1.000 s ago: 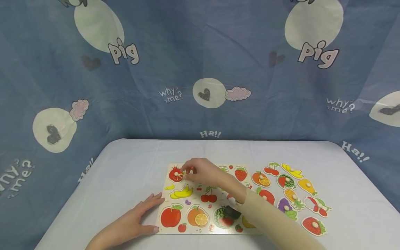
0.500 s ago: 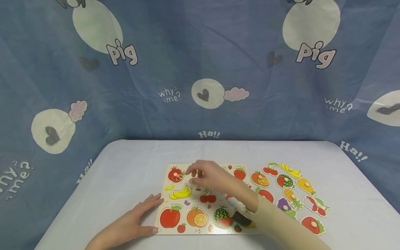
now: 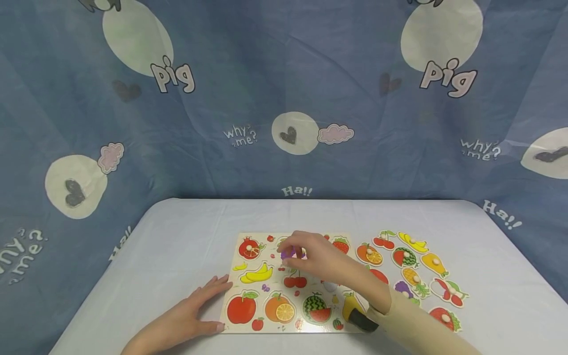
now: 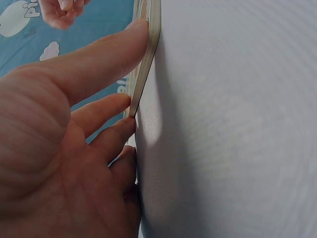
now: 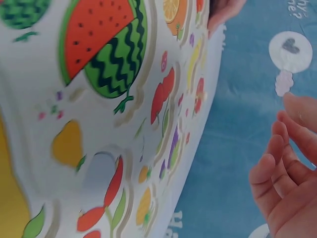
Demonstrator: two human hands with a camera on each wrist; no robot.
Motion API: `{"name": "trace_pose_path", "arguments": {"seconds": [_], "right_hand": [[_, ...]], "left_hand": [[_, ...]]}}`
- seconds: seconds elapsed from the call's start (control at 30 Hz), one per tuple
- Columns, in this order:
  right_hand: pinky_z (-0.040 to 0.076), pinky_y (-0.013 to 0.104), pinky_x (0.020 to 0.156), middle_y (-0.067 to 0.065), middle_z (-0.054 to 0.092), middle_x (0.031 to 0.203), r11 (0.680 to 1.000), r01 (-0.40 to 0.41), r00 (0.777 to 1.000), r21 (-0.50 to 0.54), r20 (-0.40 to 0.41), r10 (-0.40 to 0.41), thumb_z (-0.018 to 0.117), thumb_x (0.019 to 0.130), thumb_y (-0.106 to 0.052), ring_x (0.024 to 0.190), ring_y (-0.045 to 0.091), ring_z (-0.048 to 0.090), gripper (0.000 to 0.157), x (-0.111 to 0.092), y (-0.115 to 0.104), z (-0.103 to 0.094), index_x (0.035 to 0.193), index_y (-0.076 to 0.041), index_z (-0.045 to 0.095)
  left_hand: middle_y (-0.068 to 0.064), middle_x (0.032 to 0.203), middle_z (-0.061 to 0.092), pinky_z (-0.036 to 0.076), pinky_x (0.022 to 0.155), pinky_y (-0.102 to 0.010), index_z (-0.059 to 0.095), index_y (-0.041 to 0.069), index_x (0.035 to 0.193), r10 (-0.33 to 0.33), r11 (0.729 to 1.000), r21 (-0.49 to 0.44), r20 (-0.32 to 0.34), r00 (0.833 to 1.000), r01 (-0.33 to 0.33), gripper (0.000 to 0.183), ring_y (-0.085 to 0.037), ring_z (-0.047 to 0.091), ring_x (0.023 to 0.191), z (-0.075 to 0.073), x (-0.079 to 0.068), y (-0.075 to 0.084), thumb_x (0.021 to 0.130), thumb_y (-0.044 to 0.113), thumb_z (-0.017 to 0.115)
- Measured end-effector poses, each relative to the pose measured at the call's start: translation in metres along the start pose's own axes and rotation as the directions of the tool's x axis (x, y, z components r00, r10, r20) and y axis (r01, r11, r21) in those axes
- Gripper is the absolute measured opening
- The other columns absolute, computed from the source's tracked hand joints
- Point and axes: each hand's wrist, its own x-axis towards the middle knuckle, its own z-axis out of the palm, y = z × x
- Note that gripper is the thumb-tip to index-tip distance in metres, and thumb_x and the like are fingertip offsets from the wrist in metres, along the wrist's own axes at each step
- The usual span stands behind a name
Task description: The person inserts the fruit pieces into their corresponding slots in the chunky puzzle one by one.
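A wooden fruit puzzle board (image 3: 278, 286) lies on the table with printed, recessed fruit shapes. In its far left corner sits a pomegranate piece (image 3: 249, 249) with a small round knob. My right hand (image 3: 312, 254) hovers over the board near the printed grapes (image 3: 288, 253), fingers loosely bent and holding nothing. The right wrist view also shows these fingers (image 5: 282, 173) without any piece. At the board's left side rests my left hand (image 3: 191, 310), fingers spread; in the left wrist view its thumb (image 4: 109, 57) and fingertips touch the board's edge (image 4: 148, 64).
Several knobbed fruit pieces lie right of the board, among them an orange (image 3: 370, 254), cherries (image 3: 384, 241), bananas (image 3: 413, 242), a watermelon (image 3: 404, 257), a pineapple (image 3: 414, 279) and a strawberry (image 3: 445, 318). A blue printed curtain (image 3: 248, 167) hangs behind the white table (image 3: 186, 231).
My right hand has let go of the pomegranate piece and drawn back rightward across the board. The left hand has stayed at the board's edge.
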Motion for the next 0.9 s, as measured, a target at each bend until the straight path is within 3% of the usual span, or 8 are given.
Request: {"name": "trace_pose_path", "arguments": {"seconds": [0.33,0.57,0.9], "right_hand": [[0.051,0.029,0.069,-0.019,0.059,0.092,0.996,-0.086,0.996,0.010,0.000,0.086,0.070,0.093,-0.022,0.084,0.009,0.055,0.024,-0.022,0.002,-0.010,0.115,-0.032,0.067],[0.052,0.027,0.069,-0.020,0.058,0.092,0.995,-0.098,0.995,-0.030,-0.027,0.097,0.070,0.093,-0.025,0.082,0.008,0.055,0.022,-0.035,0.005,-0.017,0.115,-0.027,0.068],[0.049,0.026,0.061,-0.017,0.057,0.089,0.994,-0.103,0.994,-0.046,-0.036,0.101,0.069,0.094,-0.028,0.080,0.009,0.053,0.019,-0.054,0.009,-0.028,0.113,-0.030,0.067]], "left_hand": [[-0.007,0.157,0.033,0.028,0.102,-0.073,0.046,0.029,0.146,-0.019,1.000,0.001,-0.006,1.000,0.019,0.089,-0.038,0.026,0.142,0.001,0.000,0.001,0.068,0.044,0.086],[-0.009,0.158,0.032,0.027,0.102,-0.074,0.046,0.029,0.147,-0.017,1.000,0.001,0.001,1.000,0.017,0.089,-0.039,0.027,0.142,0.001,0.001,0.001,0.069,0.043,0.085],[-0.009,0.158,0.031,0.022,0.103,-0.076,0.047,0.029,0.147,-0.047,0.999,0.000,-0.004,0.999,0.047,0.092,-0.041,0.025,0.142,0.001,0.000,0.002,0.066,0.047,0.086]]}}
